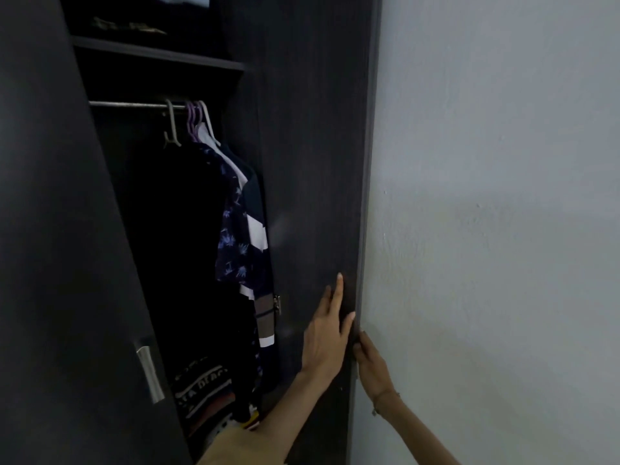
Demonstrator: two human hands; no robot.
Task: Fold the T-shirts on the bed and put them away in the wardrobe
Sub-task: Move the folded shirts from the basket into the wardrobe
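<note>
A dark wardrobe stands in front of me with its right door swung wide against the wall. My left hand lies flat on the inner face of that door, fingers straight. My right hand curls its fingers round the door's outer edge from the wall side. Inside, several shirts hang from a metal rail. A stack of folded printed T-shirts lies at the bottom of the opening. The bed is out of view.
The left door with a metal handle stands ajar on the left. A shelf above the rail holds folded clothes. A pale wall fills the right side. A yellowish cloth shows at the lower edge.
</note>
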